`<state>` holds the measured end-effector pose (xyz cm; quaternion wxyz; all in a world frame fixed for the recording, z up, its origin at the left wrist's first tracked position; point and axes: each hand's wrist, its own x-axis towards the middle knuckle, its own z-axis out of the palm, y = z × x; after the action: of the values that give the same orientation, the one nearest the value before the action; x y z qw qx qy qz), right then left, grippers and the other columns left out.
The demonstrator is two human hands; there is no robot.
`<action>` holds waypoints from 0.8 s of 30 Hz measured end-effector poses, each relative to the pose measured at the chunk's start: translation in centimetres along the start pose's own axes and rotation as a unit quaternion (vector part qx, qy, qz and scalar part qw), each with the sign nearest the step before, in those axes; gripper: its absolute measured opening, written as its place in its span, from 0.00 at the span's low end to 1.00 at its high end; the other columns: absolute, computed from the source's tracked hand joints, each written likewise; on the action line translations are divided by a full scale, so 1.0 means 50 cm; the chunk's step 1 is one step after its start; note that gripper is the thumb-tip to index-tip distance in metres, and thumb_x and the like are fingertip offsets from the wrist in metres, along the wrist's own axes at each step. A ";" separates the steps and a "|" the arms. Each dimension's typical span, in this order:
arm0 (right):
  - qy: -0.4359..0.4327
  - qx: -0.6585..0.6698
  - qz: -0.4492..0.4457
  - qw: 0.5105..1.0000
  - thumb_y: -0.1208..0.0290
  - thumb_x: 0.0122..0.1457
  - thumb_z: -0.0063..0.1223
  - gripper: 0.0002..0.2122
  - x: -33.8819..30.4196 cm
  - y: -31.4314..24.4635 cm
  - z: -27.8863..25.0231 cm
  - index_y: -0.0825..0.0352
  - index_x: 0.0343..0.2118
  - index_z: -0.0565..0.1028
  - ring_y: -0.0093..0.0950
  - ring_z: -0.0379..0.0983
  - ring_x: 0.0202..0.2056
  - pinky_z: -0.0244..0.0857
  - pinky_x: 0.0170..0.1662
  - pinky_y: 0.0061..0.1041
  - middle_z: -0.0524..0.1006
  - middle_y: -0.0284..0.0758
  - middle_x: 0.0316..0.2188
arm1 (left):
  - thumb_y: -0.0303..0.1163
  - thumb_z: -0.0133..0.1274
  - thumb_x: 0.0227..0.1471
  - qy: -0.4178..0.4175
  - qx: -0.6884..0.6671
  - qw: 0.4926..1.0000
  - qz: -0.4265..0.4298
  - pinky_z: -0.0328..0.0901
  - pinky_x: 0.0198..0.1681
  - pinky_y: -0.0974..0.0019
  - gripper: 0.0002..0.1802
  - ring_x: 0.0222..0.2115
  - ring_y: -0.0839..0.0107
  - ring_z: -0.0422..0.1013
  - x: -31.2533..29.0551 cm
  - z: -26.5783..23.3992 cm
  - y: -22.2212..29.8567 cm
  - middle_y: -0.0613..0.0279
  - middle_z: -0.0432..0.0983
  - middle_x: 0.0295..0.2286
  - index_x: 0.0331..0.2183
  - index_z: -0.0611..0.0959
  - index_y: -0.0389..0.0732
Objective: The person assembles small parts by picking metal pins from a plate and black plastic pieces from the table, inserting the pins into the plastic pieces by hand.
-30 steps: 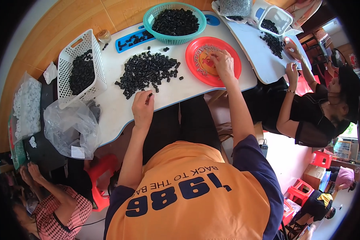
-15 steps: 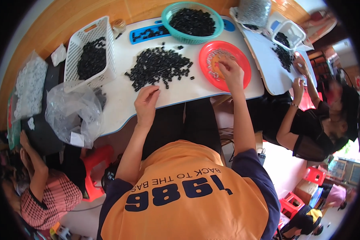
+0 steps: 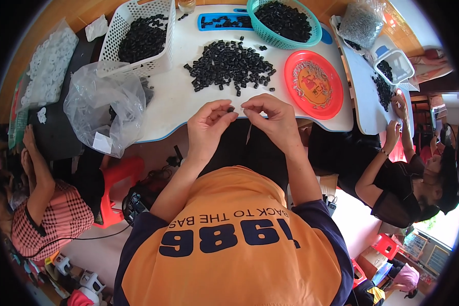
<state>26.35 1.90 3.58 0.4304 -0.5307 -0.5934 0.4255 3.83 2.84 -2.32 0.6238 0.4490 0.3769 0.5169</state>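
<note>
My left hand (image 3: 207, 130) pinches a small black plastic piece (image 3: 231, 109) between thumb and fingertips, just over the table's front edge. Facing it, my right hand (image 3: 274, 121) has its thumb and forefinger closed on a tiny silvery piece (image 3: 242, 107); its exact shape is too small to tell. The two hands nearly meet at the fingertips. Beyond them, a loose pile of similar black pieces (image 3: 229, 65) lies on the white table (image 3: 173, 97). To the right of the pile, a red plate (image 3: 335, 106) holds many tiny silvery pieces (image 3: 303, 99).
A teal basket (image 3: 275, 40), a blue tray (image 3: 204, 21) and a white basket (image 3: 107, 51), all with black pieces, stand behind and left. A clear plastic bag (image 3: 81, 97) lies at left. People (image 3: 380, 178) sit on both sides; a red stool (image 3: 115, 188) stands lower left.
My right hand has left the red plate and come over beside my left hand at the table edge. My left hand has shifted right. The view has turned, moving the table's things rightward.
</note>
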 end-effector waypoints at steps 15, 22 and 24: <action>0.026 -0.053 -0.014 0.998 0.82 0.69 0.72 0.10 -0.030 -0.041 0.061 0.69 0.51 0.92 0.22 0.85 0.44 0.79 0.50 0.24 0.90 0.34 0.44 | 0.22 0.66 0.74 0.000 -0.286 0.943 -0.171 0.85 0.53 0.64 0.09 0.46 0.67 0.88 -0.027 -0.052 -0.014 0.56 0.91 0.48 0.53 0.91 0.35; 0.021 -0.107 -0.017 0.994 0.81 0.68 0.73 0.10 -0.040 -0.060 0.079 0.68 0.51 0.92 0.24 0.88 0.45 0.82 0.49 0.26 0.91 0.36 0.44 | 0.20 0.67 0.72 0.007 -0.224 0.965 -0.138 0.84 0.52 0.65 0.10 0.44 0.69 0.88 -0.041 -0.058 -0.012 0.56 0.92 0.44 0.52 0.92 0.34; 0.024 -0.109 -0.010 0.994 0.79 0.68 0.74 0.09 -0.042 -0.060 0.084 0.68 0.50 0.91 0.27 0.89 0.43 0.82 0.46 0.28 0.91 0.38 0.43 | 0.20 0.68 0.72 0.007 -0.220 0.966 -0.137 0.84 0.52 0.65 0.10 0.43 0.69 0.88 -0.041 -0.060 -0.008 0.56 0.92 0.44 0.52 0.92 0.34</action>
<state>21.63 -0.62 5.23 0.3885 -0.5788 -0.6308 0.3408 0.77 1.30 -3.63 0.7695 0.2405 0.3163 0.5000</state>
